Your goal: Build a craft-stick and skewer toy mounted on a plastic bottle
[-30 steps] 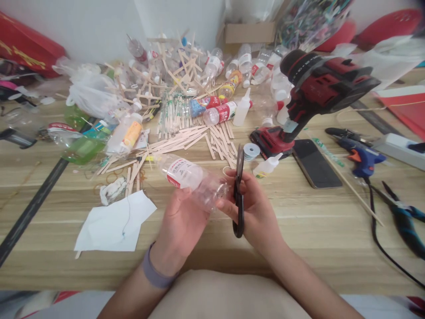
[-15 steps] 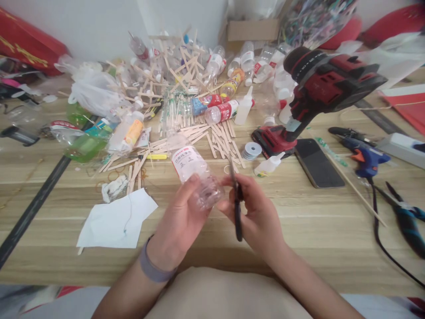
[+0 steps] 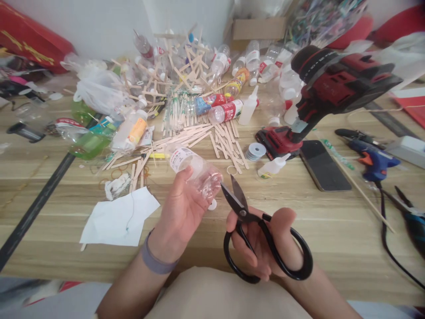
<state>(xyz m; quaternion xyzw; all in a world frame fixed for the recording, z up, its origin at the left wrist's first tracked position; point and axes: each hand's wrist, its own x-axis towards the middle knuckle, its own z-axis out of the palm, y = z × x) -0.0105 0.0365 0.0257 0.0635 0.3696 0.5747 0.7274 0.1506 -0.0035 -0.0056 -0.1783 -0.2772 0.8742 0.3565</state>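
My left hand (image 3: 182,212) is wrapped round a clear plastic bottle (image 3: 202,175) with a white label, its base tilted toward me and to the right. My right hand (image 3: 262,243) holds black-handled scissors (image 3: 243,212), with thumb and fingers through the loops. The blades are spread apart, and their tips point at the bottle's base, very close to it. Whether a tip touches the plastic I cannot tell. Under the bottle's base a small white disc (image 3: 212,204) lies on the table.
A red and black cordless drill (image 3: 341,84) stands at right, by a phone (image 3: 325,166), a glue gun (image 3: 373,157) and pliers (image 3: 411,217). Wooden sticks (image 3: 229,146), several plastic bottles (image 3: 229,110) and a spool (image 3: 255,151) lie ahead. White paper (image 3: 116,219) is at left.
The scissors have turned from edge-on to lying broad side up, and their blades have opened. My right hand has rolled palm up. The bottle's base has tipped slightly upward.
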